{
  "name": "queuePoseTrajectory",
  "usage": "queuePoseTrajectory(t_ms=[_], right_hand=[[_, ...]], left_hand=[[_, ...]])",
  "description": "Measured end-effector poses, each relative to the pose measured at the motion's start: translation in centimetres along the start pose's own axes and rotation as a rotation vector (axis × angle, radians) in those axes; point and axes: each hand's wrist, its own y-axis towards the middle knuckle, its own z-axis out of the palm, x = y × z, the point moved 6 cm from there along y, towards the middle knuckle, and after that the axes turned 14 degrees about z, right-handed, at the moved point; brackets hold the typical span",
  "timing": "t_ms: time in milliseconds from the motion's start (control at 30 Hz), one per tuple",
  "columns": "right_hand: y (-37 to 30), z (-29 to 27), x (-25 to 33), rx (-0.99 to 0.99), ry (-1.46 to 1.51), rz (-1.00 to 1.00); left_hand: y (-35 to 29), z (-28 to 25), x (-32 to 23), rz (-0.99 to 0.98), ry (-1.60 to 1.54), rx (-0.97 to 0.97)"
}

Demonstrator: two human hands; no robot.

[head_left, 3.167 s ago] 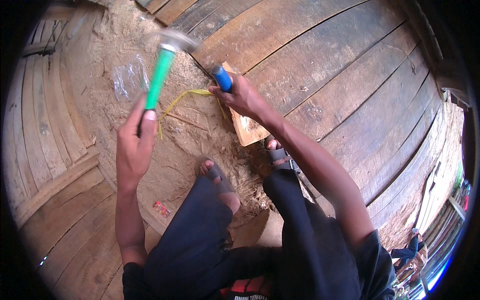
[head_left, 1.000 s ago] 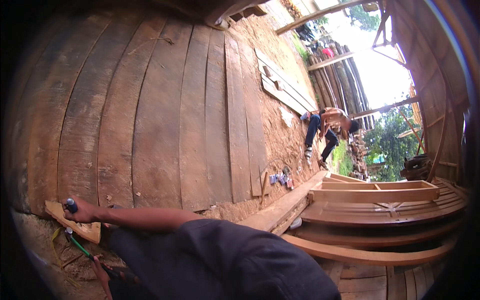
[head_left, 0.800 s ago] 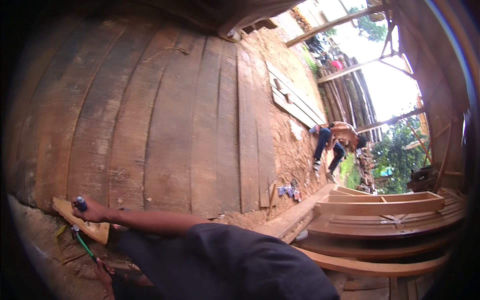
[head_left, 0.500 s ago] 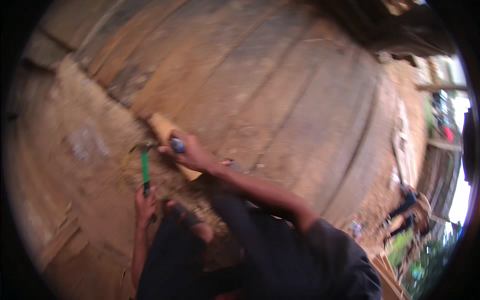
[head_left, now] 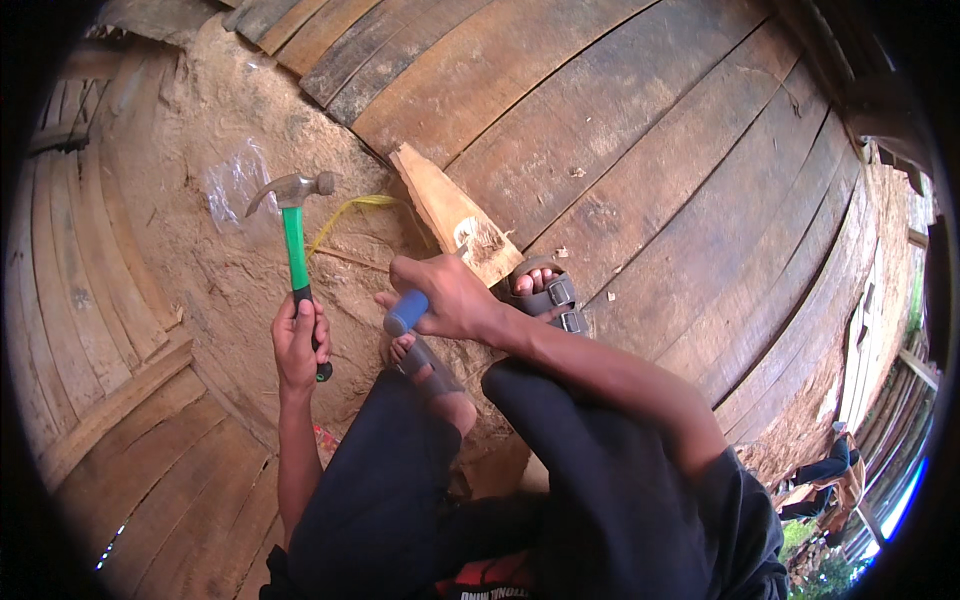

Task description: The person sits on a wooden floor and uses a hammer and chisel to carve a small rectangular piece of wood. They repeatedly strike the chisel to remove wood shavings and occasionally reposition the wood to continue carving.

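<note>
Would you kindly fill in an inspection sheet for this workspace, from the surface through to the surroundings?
Surface: worn wooden planks with gaps, bordering dusty ground.
Work things: green-handled claw hammer; blue-handled tool; pale wood block with a rough hollow at its near end.
Clutter: clear plastic wrapper, yellow strip and wood chips.
Hands: left hand grips the hammer's handle; right hand is closed around the blue handle, beside the block. Whether the tool touches the block is unclear.
Cables: nothing seen.
Surroundings: another person at the lower right, bent over.
</note>
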Motion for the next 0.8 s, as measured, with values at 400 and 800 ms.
queuePoseTrajectory(t_ms=[400, 800], right_hand=[[-0.9, -0.5, -0.2, -0.131, 0.101, -0.032], [-0.4, -2.1, -0.2, -0.139, 0.214, -0.038]], left_hand=[[-1.3, 0.9, -3.3, 0.089, 0.08, 0.055], [-1.8, 1.1, -4.7, 0.125, 0.029, 0.053]])
